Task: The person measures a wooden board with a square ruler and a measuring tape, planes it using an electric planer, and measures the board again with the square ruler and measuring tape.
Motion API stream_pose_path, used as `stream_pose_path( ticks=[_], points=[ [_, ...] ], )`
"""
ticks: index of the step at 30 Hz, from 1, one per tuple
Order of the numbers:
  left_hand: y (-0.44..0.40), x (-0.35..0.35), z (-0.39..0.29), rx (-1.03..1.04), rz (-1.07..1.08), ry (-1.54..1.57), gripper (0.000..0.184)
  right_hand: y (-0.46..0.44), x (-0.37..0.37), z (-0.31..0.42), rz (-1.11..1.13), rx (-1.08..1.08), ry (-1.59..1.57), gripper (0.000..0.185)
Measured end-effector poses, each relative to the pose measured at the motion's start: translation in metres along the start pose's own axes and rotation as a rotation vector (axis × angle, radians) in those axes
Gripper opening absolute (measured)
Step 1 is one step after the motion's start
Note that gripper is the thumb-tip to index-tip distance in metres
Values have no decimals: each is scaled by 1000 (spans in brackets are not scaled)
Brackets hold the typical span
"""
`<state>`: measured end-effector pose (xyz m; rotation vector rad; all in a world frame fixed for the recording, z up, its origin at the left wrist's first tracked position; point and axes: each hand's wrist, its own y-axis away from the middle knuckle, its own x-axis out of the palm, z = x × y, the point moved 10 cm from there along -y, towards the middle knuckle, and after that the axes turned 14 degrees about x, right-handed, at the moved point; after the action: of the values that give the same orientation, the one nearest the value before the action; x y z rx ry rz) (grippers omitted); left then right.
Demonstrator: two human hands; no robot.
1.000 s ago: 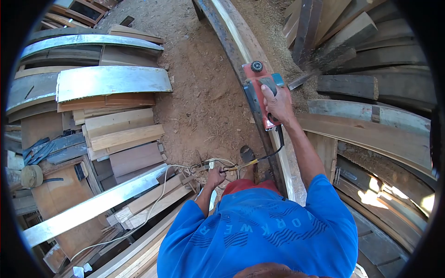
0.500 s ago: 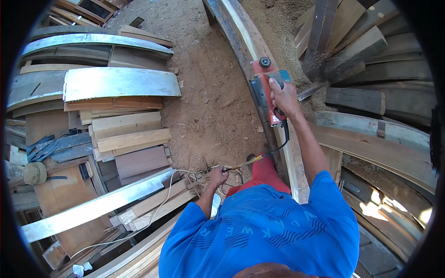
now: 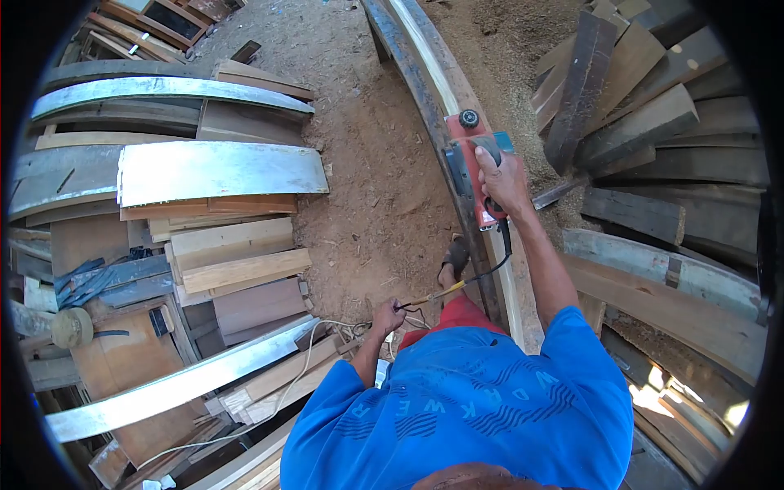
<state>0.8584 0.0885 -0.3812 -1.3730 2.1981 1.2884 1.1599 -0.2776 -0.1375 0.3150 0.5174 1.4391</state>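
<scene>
A red power planer (image 3: 467,175) rests on a long pale wooden strip (image 3: 428,61), which lies along a narrow bench (image 3: 407,91). My right hand (image 3: 505,181) is wrapped round the planer's dark handle. From the tool's rear a black cord (image 3: 492,268) curves down to a yellow-taped part (image 3: 451,289). The cord runs on to my left hand (image 3: 387,317), whose fingers are closed round it, low and to the left of the bench.
Stacked boards (image 3: 237,253) fill the left side, with a light cable (image 3: 287,390) trailing over them. Dark timber offcuts (image 3: 641,126) and long planks (image 3: 670,302) lie at the right. My sandaled foot (image 3: 455,260) stands beside the bench on dirt ground.
The view has shifted, and the stacks at left appear further right and lower. Between the earlier frames the planer moved slightly right in view. A foot shows beside the bench again. Both hands keep their hold.
</scene>
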Motion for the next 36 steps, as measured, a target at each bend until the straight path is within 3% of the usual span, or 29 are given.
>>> stream_pose_path(
  ticks=[5, 11, 17, 26, 36],
  points=[
    [-31, -21, 13, -31, -31, 90, 27, -33, 7, 20, -3, -8, 12, 56],
    [-62, -56, -2, 85, -93, -56, 27, -69, 14, 42, -16, -8, 26, 57],
    [-93, -90, -8, -31, -36, -28, 27, -102, 22, 68, -32, -24, 64, 56],
    [-135, -122, -2, -48, -162, 9, 25, -145, 31, 99, -31, -6, 8, 54],
    [-194, -149, -18, -63, -35, 2, 26, -199, 45, 124, -62, -49, 119, 58]
  ],
)
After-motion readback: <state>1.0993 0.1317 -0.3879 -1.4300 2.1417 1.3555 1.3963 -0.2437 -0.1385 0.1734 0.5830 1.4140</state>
